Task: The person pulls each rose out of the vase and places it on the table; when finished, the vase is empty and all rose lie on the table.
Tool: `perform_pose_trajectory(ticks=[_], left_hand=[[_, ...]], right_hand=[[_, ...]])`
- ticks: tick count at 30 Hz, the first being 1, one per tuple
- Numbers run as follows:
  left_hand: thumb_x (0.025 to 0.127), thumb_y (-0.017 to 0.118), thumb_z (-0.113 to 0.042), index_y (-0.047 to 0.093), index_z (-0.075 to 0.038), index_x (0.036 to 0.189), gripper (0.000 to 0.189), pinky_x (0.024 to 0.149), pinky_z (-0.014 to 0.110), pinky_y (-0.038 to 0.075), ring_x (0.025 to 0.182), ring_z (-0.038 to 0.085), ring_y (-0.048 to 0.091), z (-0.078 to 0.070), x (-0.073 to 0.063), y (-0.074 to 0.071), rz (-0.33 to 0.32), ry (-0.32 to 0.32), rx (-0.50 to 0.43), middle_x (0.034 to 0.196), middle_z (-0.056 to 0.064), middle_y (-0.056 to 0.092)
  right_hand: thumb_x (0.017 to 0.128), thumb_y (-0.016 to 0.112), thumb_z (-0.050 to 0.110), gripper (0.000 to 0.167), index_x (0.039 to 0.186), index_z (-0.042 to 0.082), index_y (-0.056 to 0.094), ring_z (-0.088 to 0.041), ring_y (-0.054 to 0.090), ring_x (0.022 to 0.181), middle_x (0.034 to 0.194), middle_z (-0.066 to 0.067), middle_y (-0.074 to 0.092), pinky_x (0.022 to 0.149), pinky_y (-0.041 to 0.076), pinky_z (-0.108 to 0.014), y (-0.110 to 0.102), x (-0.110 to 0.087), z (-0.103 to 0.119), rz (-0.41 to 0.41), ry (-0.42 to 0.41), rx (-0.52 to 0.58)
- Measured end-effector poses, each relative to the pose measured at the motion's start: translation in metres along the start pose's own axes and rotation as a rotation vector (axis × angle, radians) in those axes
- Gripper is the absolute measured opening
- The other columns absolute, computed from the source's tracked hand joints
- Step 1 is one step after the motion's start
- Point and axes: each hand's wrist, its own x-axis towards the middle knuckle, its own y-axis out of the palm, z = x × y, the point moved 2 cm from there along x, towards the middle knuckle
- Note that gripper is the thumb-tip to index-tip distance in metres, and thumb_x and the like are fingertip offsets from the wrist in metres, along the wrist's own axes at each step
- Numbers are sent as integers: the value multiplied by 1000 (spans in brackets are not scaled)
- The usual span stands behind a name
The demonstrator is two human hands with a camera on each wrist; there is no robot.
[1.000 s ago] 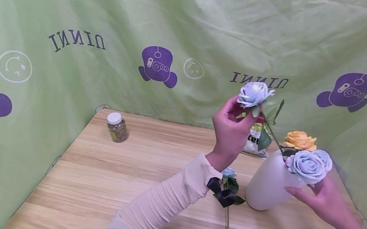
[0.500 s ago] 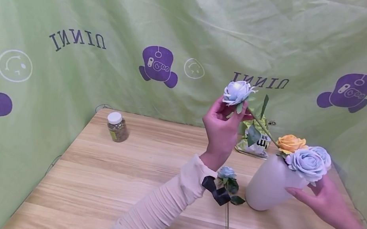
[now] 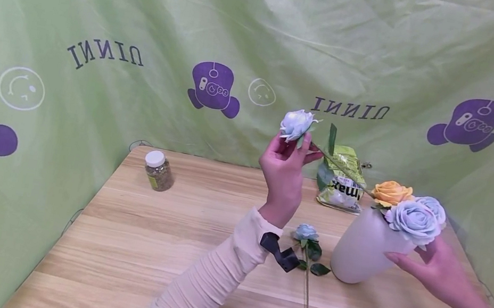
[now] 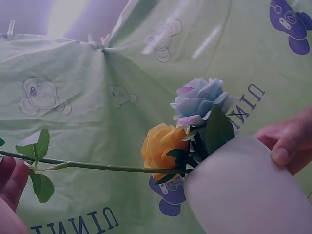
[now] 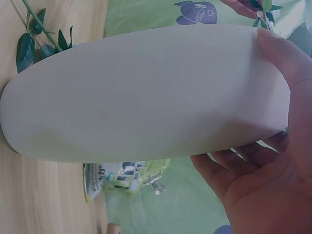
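My left hand (image 3: 283, 178) pinches a pale blue artificial rose (image 3: 296, 124) just below its bloom. Its green stem (image 4: 107, 167) slants down to the mouth of a white vase (image 3: 357, 252); in the left wrist view the stem's end is hidden at the rim. The vase leans to the right, its upper part gripped by my right hand (image 3: 443, 274), with thumb and fingers on opposite sides in the right wrist view. An orange rose (image 3: 392, 192) and pale blue roses (image 3: 414, 221) crowd the vase's mouth. On the table between my arms lies another blue rose (image 3: 306, 232) with a long stem.
A white-lidded jar (image 3: 158, 175) stands at the table's back left. Behind the vase, a green-and-white bag (image 3: 343, 191) sits by the back edge. A green printed curtain (image 3: 266, 33) hangs around the wooden table (image 3: 123, 263).
My left hand has moved left with the blue rose, its stem now slanting lower. The orange rose has shifted left at the vase's mouth. My right hand stays in place.
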Motion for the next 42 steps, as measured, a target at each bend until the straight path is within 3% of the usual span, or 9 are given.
perform_pose_trajectory(ticks=[9,17,29,42], left_hand=[[90,74,-9,66,1,112,25,67,34,66,68,15,69,-1,7,-10,-41,-35,-7,90,5,66],[91,74,-11,67,0,111,24,68,34,66,71,15,69,-5,25,-25,-98,-61,-1,89,5,66],[91,74,-13,67,-2,115,27,70,30,66,73,14,68,-9,45,-46,-195,-161,-17,91,5,66],[91,73,-9,67,-2,111,22,68,28,65,69,14,68,-9,54,-59,-185,-201,-15,88,4,68]], right_hand=[[74,75,-17,93,153,11,34,18,46,124,138,23,49,95,39,5,0,-2,-1,4,25,-8],[73,75,-17,95,153,10,33,18,46,125,139,25,48,95,39,5,1,-1,-1,7,9,-6],[73,75,-17,96,155,10,32,18,45,124,141,26,46,94,40,5,0,-2,-2,13,7,-6],[74,75,-15,96,155,11,31,20,44,123,140,28,46,93,39,5,-1,-3,-3,16,19,-16]])
